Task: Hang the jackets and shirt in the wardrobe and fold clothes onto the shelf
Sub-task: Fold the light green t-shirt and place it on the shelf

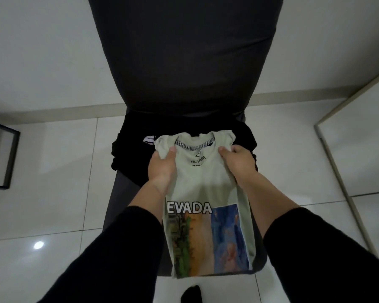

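Black sleeves led to the left hand (162, 166) and right hand (239, 159), each pinching a shoulder of the pale green printed T-shirt (204, 189), part-folded over the dark padded chair (184, 62); black clothes (131, 154) beneath awaited folding, wardrobe and shelf unseen

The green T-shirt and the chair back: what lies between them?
In the head view, a black garment lies on the seat between the T-shirt and the chair back.
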### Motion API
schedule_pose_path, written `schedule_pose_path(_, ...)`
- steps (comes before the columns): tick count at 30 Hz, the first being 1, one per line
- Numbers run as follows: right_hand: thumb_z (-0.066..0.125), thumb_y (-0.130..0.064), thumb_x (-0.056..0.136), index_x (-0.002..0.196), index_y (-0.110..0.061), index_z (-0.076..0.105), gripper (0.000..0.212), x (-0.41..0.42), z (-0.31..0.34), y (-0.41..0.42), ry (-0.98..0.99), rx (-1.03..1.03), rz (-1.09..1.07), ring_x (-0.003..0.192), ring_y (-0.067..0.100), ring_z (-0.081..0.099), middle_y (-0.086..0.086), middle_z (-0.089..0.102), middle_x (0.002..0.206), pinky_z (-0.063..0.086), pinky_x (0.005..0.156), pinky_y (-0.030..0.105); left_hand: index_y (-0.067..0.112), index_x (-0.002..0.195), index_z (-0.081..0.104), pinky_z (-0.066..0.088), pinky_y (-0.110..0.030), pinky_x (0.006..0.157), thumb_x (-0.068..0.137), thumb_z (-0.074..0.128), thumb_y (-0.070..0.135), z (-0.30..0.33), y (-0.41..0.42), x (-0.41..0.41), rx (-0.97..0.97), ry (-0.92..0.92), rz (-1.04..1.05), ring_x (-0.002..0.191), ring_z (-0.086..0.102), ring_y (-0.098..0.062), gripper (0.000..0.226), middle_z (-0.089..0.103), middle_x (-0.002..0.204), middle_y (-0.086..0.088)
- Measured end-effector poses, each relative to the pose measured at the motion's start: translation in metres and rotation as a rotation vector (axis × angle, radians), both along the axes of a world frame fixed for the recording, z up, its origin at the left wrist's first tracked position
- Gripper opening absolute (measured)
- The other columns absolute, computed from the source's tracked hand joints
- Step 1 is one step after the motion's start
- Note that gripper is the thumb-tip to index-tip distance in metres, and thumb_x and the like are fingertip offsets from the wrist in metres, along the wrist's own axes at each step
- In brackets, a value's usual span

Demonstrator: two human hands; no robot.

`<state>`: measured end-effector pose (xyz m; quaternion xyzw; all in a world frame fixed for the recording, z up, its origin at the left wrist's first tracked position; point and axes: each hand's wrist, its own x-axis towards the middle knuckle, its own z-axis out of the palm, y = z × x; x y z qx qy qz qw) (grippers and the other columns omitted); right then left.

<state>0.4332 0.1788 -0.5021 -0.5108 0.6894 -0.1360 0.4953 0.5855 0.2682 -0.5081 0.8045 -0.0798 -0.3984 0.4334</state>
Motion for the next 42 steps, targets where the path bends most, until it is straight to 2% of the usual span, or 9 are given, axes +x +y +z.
schedule_pose_path(3, 0.053, -0.028, 0.092, 0.1, -0.001, 0.056, 0.028, -0.006, 0.026, 0.007, -0.231, 0.043, -0.109, 0.101, 0.039, 0.062, 0.024, 0.063, 0.108, 0.05, 0.093, 0.049, 0.019, 0.12, 0.057, 0.046, -0.04, 0.098, 0.094, 0.053, 0.037, 0.024, 0.01, -0.003, -0.101, -0.053, 0.043, 0.104, 0.059, -0.022, 0.032, 0.062, 0.108, 0.001)
schedule_pose_path(8, 0.045, -0.024, 0.098, 0.101, -0.014, 0.038, 0.013, -0.03, 0.078, 0.021, -0.257, 0.013, -0.141, 0.092, 0.024, 0.052, 0.013, 0.053, 0.107, 0.045, 0.085, 0.038, 0.019, 0.119, 0.055, 0.044, -0.031, 0.092, 0.097, 0.05, 0.03, 0.086, 0.018, -0.017, -0.21, -0.124, 0.035, 0.098, 0.056, -0.018, 0.025, 0.059, 0.104, 0.002)
schedule_pose_path(13, 0.045, -0.01, 0.096, 0.113, -0.022, 0.029, 0.026, -0.068, 0.164, 0.034, -0.343, 0.013, -0.289, 0.07, 0.015, 0.045, 0.005, 0.047, 0.091, 0.036, 0.055, 0.028, 0.017, 0.12, 0.053, 0.039, -0.028, 0.085, 0.098, 0.048, 0.027, 0.172, 0.014, -0.047, -0.328, -0.171, -0.037, 0.094, 0.053, -0.015, 0.025, 0.057, 0.105, 0.002)
schedule_pose_path(17, 0.047, 0.003, 0.082, 0.115, -0.029, 0.031, 0.049, -0.109, 0.243, 0.038, -0.417, -0.066, -0.349, 0.087, 0.024, 0.052, 0.011, 0.049, 0.106, 0.043, 0.067, 0.034, 0.018, 0.117, 0.052, 0.038, -0.027, 0.082, 0.098, 0.049, 0.026, 0.248, 0.004, -0.082, -0.467, -0.181, -0.168, 0.093, 0.054, -0.015, 0.021, 0.056, 0.1, 0.004)
schedule_pose_path(23, 0.087, -0.019, 0.064, 0.136, -0.036, 0.034, 0.092, -0.175, 0.359, 0.038, -0.517, -0.19, -0.182, 0.109, 0.028, 0.058, 0.002, 0.044, 0.131, 0.053, 0.088, 0.045, 0.021, 0.105, 0.054, 0.042, -0.027, 0.085, 0.096, 0.052, 0.023, 0.357, -0.026, -0.14, -0.718, -0.23, -0.36, 0.094, 0.056, -0.013, 0.009, 0.057, 0.091, 0.012)
schedule_pose_path(29, 0.083, -0.035, 0.067, 0.146, -0.038, 0.031, 0.095, -0.244, 0.457, 0.047, -0.308, -0.285, 0.021, 0.111, 0.018, 0.051, 0.002, 0.038, 0.146, 0.05, 0.065, 0.03, 0.018, 0.107, 0.059, 0.049, -0.029, 0.086, 0.094, 0.056, 0.025, 0.436, -0.056, -0.222, -0.91, -0.137, -0.647, 0.093, 0.061, -0.015, 0.015, 0.063, 0.097, 0.003)
schedule_pose_path(31, 0.086, -0.038, 0.063, 0.147, -0.043, 0.027, 0.103, -0.266, 0.474, 0.05, -0.303, -0.258, 0.074, 0.111, 0.02, 0.057, 0.0, 0.046, 0.134, 0.056, 0.072, 0.036, 0.016, 0.103, 0.061, 0.051, -0.029, 0.078, 0.094, 0.058, 0.022, 0.452, -0.061, -0.254, -0.945, -0.063, -0.784, 0.086, 0.062, -0.017, 0.012, 0.065, 0.093, 0.0)
schedule_pose_path(36, 0.074, -0.029, 0.081, 0.106, -0.014, 0.068, 0.03, -0.328, 0.484, 0.073, -0.23, -0.275, 0.009, 0.083, 0.023, 0.068, 0.011, 0.072, 0.1, 0.054, 0.087, 0.038, 0.01, 0.098, 0.065, 0.052, -0.029, 0.072, 0.092, 0.06, 0.017, 0.468, -0.065, -0.332, -0.964, 0.025, -1.01, 0.079, 0.062, -0.019, 0.01, 0.067, 0.085, -0.004)
schedule_pose_path(42, 0.068, -0.035, 0.084, 0.1, -0.009, 0.069, 0.031, -0.413, 0.516, 0.102, -0.161, -0.324, -0.249, 0.084, 0.03, 0.069, 0.014, 0.074, 0.094, 0.054, 0.084, 0.042, 0.016, 0.106, 0.058, 0.05, -0.027, 0.074, 0.091, 0.054, 0.047, 0.457, -0.047, -0.417, -0.89, 0.135, -1.031, 0.086, 0.062, -0.012, 0.035, 0.066, 0.094, 0.002)
